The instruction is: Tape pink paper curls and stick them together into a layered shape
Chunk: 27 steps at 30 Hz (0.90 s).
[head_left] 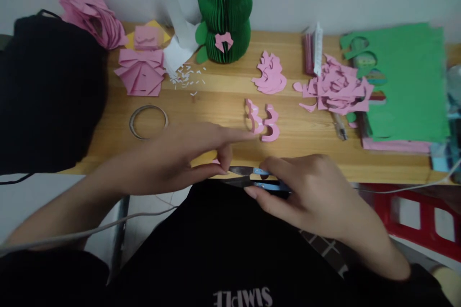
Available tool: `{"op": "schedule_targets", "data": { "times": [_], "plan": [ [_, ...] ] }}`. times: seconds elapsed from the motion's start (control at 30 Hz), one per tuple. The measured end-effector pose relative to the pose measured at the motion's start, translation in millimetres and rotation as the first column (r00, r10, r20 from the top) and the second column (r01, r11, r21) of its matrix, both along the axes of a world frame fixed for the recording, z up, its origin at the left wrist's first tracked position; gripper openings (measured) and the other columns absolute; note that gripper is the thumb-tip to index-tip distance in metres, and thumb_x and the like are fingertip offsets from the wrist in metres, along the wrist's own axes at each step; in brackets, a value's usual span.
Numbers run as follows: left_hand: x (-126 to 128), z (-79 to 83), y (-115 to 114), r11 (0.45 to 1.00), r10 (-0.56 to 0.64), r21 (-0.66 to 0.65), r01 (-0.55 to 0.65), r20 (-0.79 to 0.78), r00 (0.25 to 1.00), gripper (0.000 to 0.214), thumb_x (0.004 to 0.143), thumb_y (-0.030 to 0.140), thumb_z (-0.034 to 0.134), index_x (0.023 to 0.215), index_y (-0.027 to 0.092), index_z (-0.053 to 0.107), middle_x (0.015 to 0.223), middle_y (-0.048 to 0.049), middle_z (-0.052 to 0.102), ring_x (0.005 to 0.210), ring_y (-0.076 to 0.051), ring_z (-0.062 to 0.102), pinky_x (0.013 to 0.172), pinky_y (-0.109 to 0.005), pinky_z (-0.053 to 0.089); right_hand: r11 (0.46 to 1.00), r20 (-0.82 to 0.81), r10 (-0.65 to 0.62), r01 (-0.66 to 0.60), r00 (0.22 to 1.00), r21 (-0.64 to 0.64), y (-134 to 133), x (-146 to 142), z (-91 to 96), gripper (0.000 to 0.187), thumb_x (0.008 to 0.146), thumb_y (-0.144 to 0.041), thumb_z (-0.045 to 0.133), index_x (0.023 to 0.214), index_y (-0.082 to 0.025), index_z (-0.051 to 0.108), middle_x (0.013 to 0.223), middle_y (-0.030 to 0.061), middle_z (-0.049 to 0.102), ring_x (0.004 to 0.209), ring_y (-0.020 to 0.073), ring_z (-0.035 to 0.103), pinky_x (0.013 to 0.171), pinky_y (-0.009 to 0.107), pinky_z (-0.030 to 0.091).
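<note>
Holding blue snips [261, 171] (blades parted): right hand [309, 192]. Left hand [196, 148], index extended beside pink cutouts [275, 131] on bench [216, 100]; cannot tell if pinching anything.

Pale-blue scissors handles [260, 171], pink cutouts [274, 81], green sheets [410, 81], tan grained tabletop [201, 111]

The table [216, 93] is smooth wood; blades [240, 171] look metal, scraps [338, 85] at two o'clock matt paper, shirt [252, 244] at six cloth.
</note>
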<state>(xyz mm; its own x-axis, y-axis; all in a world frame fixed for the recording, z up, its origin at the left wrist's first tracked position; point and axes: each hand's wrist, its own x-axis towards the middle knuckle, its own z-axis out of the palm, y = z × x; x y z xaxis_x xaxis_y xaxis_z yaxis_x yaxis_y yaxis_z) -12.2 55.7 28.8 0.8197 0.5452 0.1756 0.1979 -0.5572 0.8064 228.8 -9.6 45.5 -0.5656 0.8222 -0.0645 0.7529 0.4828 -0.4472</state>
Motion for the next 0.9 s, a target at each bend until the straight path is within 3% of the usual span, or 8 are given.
{"op": "schedule_targets", "data": {
  "times": [0.13, 0.27, 0.33, 0.43, 0.53, 0.67, 0.8, 0.9],
  "plan": [
    [-4.4, -21.1, -4.4, 0.975, 0.146, -0.205, -0.084, 0.312, 0.939, 0.065, 0.079, 0.01, 0.075, 0.139, 0.025, 0.053, 0.076, 0.0009, 0.069, 0.071, -0.014, 0.067, 0.073, -0.025, 0.054, 0.998, -0.092, -0.051, 0.046, 0.994, -0.051, 0.8, 2.2, -6.3, 0.034, 0.093, -0.042, 0.053, 0.076, -0.014, 0.062, 0.049, -0.002, 0.053, 0.042, 0.0124, 0.051, 0.045, 0.026, 0.025],
    [-1.0, -47.8, -13.4, 0.877, 0.441, -0.438, -0.197, 0.572, 0.692, 0.058, 0.072, 0.01, 0.082, 0.126, 0.021, 0.065, 0.064, 0.002, 0.066, 0.061, -0.011, 0.063, 0.063, -0.023, 0.054, 0.968, -0.2, -0.185, 0.144, 0.962, -0.204, 3.9, 1.6, -22.8, 0.029, 0.087, -0.043, 0.064, 0.077, -0.016, 0.062, 0.052, -0.0043, 0.049, 0.043, 0.0096, 0.044, 0.046, 0.024, 0.028],
    [4.8, -57.5, -19.7, 0.79, 0.595, -0.565, -0.24, 0.608, 0.525, 0.055, 0.067, 0.016, 0.087, 0.12, 0.022, 0.069, 0.06, 0.0043, 0.063, 0.057, -0.008, 0.06, 0.061, -0.02, 0.053, 0.918, -0.344, -0.318, 0.198, 0.883, -0.343, 5.5, -6.1, -32.9, 0.025, 0.081, -0.04, 0.07, 0.076, -0.017, 0.061, 0.055, -0.0051, 0.048, 0.045, 0.0087, 0.042, 0.046, 0.023, 0.031],
    [15.3, -63.9, -29.5, 0.646, 0.744, -0.736, -0.202, 0.549, 0.38, 0.054, 0.062, 0.02, 0.09, 0.113, 0.023, 0.072, 0.059, 0.006, 0.064, 0.058, -0.006, 0.061, 0.065, -0.017, 0.053, 0.819, -0.556, -0.543, 0.248, 0.629, -0.518, 6.9, -28.9, -43.9, 0.013, 0.081, -0.032, 0.065, 0.078, -0.02, 0.061, 0.053, -0.0073, 0.042, 0.044, 0.0076, 0.035, 0.042, 0.021, 0.028],
    [21.9, -63.0, -37.7, 0.528, 0.817, -0.841, -0.118, 0.465, 0.34, 0.052, 0.061, 0.022, 0.091, 0.11, 0.024, 0.073, 0.065, 0.0049, 0.07, 0.064, -0.006, 0.065, 0.069, -0.016, 0.054, 0.784, -0.63, -0.61, 0.251, 0.48, -0.568, 8.5, -54.1, -47.2, 0.01, 0.076, -0.028, 0.068, 0.083, -0.021, 0.064, 0.052, -0.0085, 0.043, 0.043, 0.007, 0.034, 0.04, 0.021, 0.028],
    [22.9, -61.0, -46.3, 0.415, 0.862, -0.908, -0.054, 0.373, 0.344, 0.047, 0.065, 0.025, 0.089, 0.11, 0.025, 0.073, 0.077, 0.0018, 0.076, 0.073, -0.009, 0.07, 0.078, -0.02, 0.054, 0.745, -0.646, -0.666, 0.302, 0.373, -0.595, 12.7, -72.1, -47.9, 0.013, 0.071, -0.022, 0.071, 0.084, -0.021, 0.066, 0.052, -0.008, 0.051, 0.042, 0.0066, 0.039, 0.04, 0.02, 0.034],
    [22.3, -61.8, -52.7, 0.358, 0.872, -0.933, -0.027, 0.324, 0.366, 0.045, 0.069, 0.027, 0.087, 0.111, 0.026, 0.072, 0.084, -0.0006, 0.078, 0.081, -0.012, 0.071, 0.081, -0.023, 0.053, 0.733, -0.674, -0.678, 0.342, 0.294, -0.588, 15.1, -75.8, -52.1, 0.006, 0.072, -0.021, 0.07, 0.076, -0.022, 0.067, 0.062, -0.0042, 0.065, 0.05, 0.0096, 0.056, 0.049, 0.022, 0.048],
    [22.7, -62.6, -55.4, 0.342, 0.879, -0.939, -0.029, 0.309, 0.363, 0.043, 0.071, 0.028, 0.085, 0.111, 0.026, 0.072, 0.085, -0.0012, 0.079, 0.082, -0.012, 0.071, 0.086, -0.025, 0.052, 0.724, -0.676, -0.683, 0.383, 0.276, -0.574, 15.4, -76.9, -54.5, 0.005, 0.071, -0.021, 0.071, 0.072, -0.022, 0.067, 0.06, -0.0041, 0.066, 0.052, 0.0107, 0.06, 0.051, 0.023, 0.053]
  ]
}}
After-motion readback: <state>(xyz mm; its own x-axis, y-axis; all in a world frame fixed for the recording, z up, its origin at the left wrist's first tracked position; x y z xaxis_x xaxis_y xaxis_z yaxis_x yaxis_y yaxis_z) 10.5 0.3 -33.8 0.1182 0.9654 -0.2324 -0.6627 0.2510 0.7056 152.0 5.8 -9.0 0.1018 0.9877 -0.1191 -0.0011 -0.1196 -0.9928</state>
